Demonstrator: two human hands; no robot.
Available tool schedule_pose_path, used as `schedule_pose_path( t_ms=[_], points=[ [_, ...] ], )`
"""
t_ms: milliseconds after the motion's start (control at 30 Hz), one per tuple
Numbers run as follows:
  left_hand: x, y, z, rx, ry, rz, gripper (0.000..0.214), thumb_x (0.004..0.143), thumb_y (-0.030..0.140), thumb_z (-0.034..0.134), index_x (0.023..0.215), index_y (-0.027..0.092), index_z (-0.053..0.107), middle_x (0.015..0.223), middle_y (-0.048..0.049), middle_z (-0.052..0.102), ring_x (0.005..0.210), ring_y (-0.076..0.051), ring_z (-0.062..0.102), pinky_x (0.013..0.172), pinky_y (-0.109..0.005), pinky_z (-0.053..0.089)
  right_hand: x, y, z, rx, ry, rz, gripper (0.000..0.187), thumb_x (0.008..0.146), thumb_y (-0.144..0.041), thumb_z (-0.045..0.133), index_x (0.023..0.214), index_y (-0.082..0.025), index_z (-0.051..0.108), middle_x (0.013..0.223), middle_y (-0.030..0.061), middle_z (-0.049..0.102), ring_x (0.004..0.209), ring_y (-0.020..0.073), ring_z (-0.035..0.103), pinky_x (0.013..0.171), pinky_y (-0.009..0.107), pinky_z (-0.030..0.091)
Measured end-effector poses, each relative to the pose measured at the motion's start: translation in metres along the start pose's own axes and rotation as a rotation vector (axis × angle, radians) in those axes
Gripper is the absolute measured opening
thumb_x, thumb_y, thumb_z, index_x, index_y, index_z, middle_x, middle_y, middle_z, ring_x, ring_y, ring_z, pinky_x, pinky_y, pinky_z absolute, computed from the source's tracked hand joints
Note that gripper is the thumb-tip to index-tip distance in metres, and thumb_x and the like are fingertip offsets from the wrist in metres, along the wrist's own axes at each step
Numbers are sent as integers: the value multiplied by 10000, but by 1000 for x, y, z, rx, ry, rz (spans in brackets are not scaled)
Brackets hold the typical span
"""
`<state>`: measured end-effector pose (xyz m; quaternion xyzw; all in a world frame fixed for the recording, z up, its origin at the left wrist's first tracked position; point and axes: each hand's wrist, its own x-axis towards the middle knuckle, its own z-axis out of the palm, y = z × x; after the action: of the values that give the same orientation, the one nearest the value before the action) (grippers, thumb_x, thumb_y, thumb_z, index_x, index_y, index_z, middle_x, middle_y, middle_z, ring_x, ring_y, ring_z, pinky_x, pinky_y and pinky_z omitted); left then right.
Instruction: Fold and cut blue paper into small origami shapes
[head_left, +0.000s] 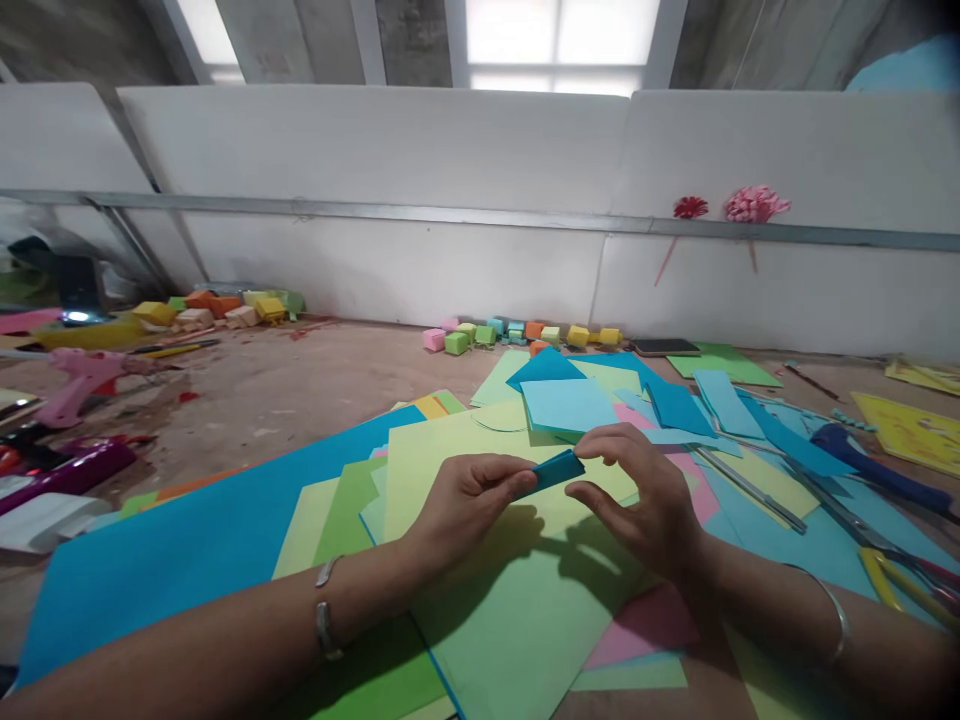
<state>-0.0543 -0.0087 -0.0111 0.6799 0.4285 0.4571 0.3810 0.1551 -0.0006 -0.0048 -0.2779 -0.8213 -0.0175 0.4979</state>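
Note:
My left hand (480, 490) pinches a small folded strip of dark blue paper (559, 471) between thumb and fingers. At the strip's right end is my right hand (649, 500), its thumb and fingers spread apart. The right index fingertip is at or very near the strip's corner; I cannot tell whether it touches. Both hands are above pale green and yellow paper sheets (517, 600), where their shadows fall. Just beyond the hands lies a light blue paper piece (568, 404).
Scissors (885, 550) and tweezers (754, 490) lie on blue sheets at right. A large blue sheet (172, 560) spreads left. A pink glue gun (82, 380) is at far left. Small paper cubes (485, 335) line the white partition (375, 270), with a phone (664, 347) nearby.

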Motion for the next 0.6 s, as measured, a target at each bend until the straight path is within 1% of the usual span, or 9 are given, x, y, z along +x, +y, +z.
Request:
schedule_pose_path(
  t_ms=[100, 267, 333, 433, 533, 567, 600],
  points=[
    [1, 0, 0, -52, -29, -43, 253, 794, 375, 660, 850, 159, 780, 764, -54, 753, 680, -168, 643, 633, -260, 514, 1, -1, 1, 3, 19, -7, 129, 856, -175, 651, 963, -216, 594, 878, 63, 668, 852, 202, 628, 674, 327, 537],
    [0, 0, 1, -50, -30, -91, 309, 795, 431, 650, 825, 148, 771, 740, -55, 724, 668, -160, 604, 616, -260, 500, 2, -1, 1, 17, 61, -35, 87, 852, -156, 654, 867, -216, 593, 838, 52, 662, 804, 183, 625, 681, 325, 546],
    [0, 0, 1, -47, -38, -97, 316, 796, 437, 646, 822, 147, 770, 733, -52, 716, 666, -155, 597, 615, -257, 494, 2, 0, 1, 29, 49, -14, 88, 842, -175, 670, 837, -216, 592, 834, 51, 661, 812, 188, 624, 689, 331, 545],
    [0, 1, 1, -29, -36, -94, 327, 804, 441, 632, 803, 144, 767, 714, -48, 706, 652, -153, 587, 599, -253, 481, 1, 1, 1, 86, -21, 109, 122, 816, -242, 707, 820, -214, 588, 838, 46, 664, 788, 187, 620, 654, 315, 531],
    [0, 3, 1, -27, -43, -93, 324, 799, 437, 635, 814, 142, 769, 721, -52, 711, 655, -157, 592, 597, -254, 478, 0, 3, 3, 201, -92, 295, 147, 807, -284, 707, 834, -202, 588, 804, 26, 649, 668, 145, 584, 570, 269, 507],
    [0, 3, 1, -29, -49, -97, 318, 797, 430, 639, 823, 142, 770, 728, -54, 713, 661, -158, 596, 603, -255, 480, 0, 4, 3, 237, -110, 339, 142, 813, -286, 699, 833, -200, 588, 782, 17, 639, 639, 134, 571, 553, 259, 500],
    [0, 3, 1, -33, -50, -101, 311, 794, 422, 643, 825, 141, 770, 728, -54, 715, 662, -158, 599, 608, -255, 481, 1, 4, 3, 261, -118, 351, 134, 818, -283, 693, 824, -198, 588, 766, 12, 630, 631, 130, 567, 550, 255, 497]
  ],
)
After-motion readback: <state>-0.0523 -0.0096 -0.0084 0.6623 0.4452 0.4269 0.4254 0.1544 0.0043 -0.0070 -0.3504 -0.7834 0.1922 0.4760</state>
